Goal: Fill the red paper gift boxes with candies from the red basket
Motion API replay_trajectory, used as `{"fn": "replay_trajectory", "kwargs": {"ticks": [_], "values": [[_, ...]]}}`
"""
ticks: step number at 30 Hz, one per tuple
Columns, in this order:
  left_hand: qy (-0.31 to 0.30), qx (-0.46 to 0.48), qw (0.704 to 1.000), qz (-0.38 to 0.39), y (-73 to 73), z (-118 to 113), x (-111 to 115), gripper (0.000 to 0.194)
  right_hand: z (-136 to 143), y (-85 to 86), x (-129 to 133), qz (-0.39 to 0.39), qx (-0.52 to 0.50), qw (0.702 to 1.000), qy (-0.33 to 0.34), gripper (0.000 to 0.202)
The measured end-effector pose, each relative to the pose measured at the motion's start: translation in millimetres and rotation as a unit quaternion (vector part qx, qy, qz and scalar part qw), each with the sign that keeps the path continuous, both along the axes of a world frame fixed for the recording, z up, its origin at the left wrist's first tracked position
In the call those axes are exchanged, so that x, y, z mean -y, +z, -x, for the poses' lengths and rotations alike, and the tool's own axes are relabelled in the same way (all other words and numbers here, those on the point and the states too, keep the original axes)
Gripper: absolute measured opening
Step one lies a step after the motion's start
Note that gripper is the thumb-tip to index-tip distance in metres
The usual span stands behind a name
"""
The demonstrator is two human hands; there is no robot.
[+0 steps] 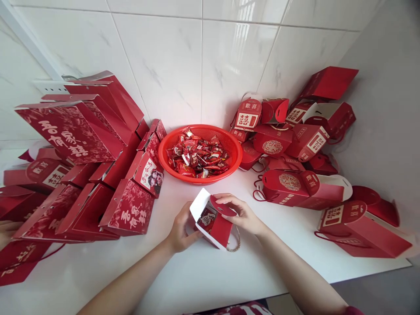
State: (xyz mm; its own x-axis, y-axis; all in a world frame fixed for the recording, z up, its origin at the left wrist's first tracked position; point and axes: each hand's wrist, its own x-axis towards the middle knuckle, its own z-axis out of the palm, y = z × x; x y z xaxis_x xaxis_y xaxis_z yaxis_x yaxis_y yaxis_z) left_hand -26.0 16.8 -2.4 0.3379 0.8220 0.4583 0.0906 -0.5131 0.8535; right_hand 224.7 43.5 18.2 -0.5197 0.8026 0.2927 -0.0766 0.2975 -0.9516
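Between my hands is a small red gift box [220, 231] with a white inside and a twisted cord handle [234, 243] hanging at its right. Its top stands open, and a patterned wrapped item [207, 219] shows inside. My left hand [182, 227] grips the box's left side, thumb along the near edge. With fingers and thumb, my right hand [239, 213] pinches the rounded red flap on the right. Just beyond the box sits a red plastic basket [168, 164] filled with wrapped candies [200, 153].
Red paper boxes [127, 210] stand stacked at the left. More red gift boxes [288, 183] with cord handles pile up at the right. Another person's hand [8, 234] shows at the left edge. A tiled wall [164, 65] rises behind the white table [157, 280].
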Motion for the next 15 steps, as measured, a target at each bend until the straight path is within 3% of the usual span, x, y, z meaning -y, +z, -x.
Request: {"fn": "replay_trajectory", "kwargs": {"ticks": [3, 5, 9, 15], "values": [[0.012, -0.030, 0.997, -0.073, 3.5, 0.4, 0.6, 0.073, 0.3, -0.8, -0.1, -0.007, 0.008, 1.000, -0.017, 0.028], [0.006, -0.072, 0.991, -0.113, 5.4, 0.8, 0.7, 0.067, 2.2, -0.3, 1.8, 0.001, 0.019, 0.999, -0.030, 0.030], [0.013, -0.089, 0.988, -0.128, 5.2, 2.4, 0.5, 0.055, 8.1, -0.7, 6.9, 0.055, 0.017, 0.997, -0.050, 0.038], [0.017, -0.115, 0.982, -0.148, 4.2, 4.2, 0.6, 0.049, 14.0, -15.1, 8.8, 0.135, -0.001, 0.983, -0.122, 0.044]]}}
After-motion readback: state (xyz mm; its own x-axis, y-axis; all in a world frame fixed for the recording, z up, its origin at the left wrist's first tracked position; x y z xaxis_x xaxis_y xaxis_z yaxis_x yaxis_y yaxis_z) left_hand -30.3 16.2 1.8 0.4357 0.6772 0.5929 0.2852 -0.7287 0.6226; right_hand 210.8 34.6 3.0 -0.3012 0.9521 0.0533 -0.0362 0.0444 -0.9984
